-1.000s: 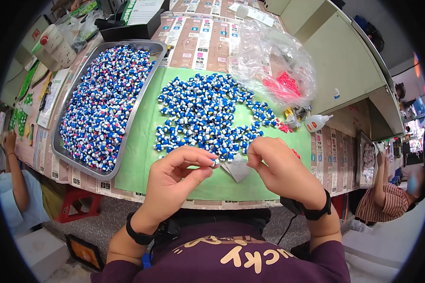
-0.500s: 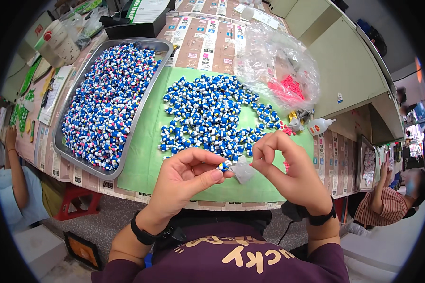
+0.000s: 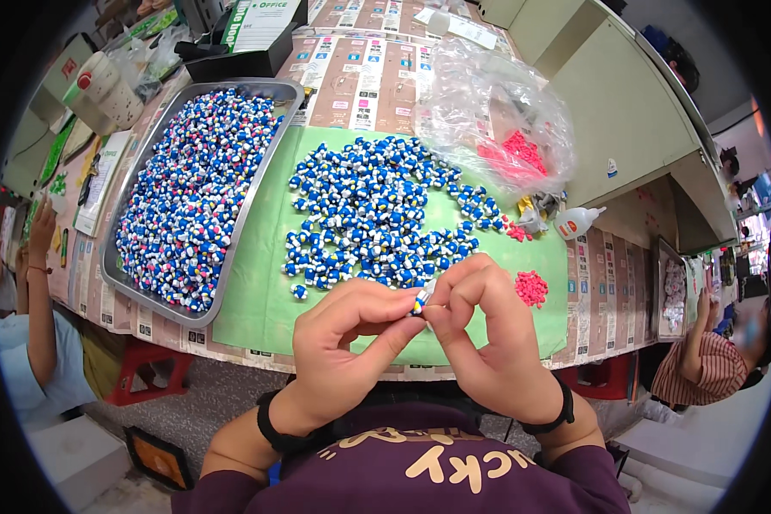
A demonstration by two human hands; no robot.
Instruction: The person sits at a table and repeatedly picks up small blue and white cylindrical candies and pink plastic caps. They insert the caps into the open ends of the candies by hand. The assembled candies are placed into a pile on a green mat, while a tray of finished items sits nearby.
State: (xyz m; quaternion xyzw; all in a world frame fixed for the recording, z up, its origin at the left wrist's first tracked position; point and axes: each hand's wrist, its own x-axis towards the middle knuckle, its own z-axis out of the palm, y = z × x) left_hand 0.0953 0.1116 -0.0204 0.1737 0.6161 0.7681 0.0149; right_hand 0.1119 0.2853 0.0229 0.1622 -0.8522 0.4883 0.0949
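A small blue-and-white figure piece (image 3: 419, 303) with a touch of yellow is pinched between the thumb and fingers of my left hand (image 3: 351, 338). Against its right side press the closed fingertips of my right hand (image 3: 494, 321); what they hold, if anything, is hidden. A small whitish piece (image 3: 429, 289) shows between the two hands. Just beyond lies a loose pile of similar blue-and-white pieces (image 3: 364, 218) on a green mat (image 3: 257, 283). To the right of my right hand sits a small heap of pink pieces (image 3: 531, 289).
On the left stands a metal tray (image 3: 242, 224) full of blue, white and pink pieces. At the right are a clear plastic bag (image 3: 497, 94) with pink pieces, a white squeeze bottle (image 3: 578, 223) and a cabinet (image 3: 634, 128). People sit at both sides.
My hands have come together, the right moving left and down to the figure piece. The pale square piece has turned and now shows only as a sliver. The pink heap has come into fuller view.
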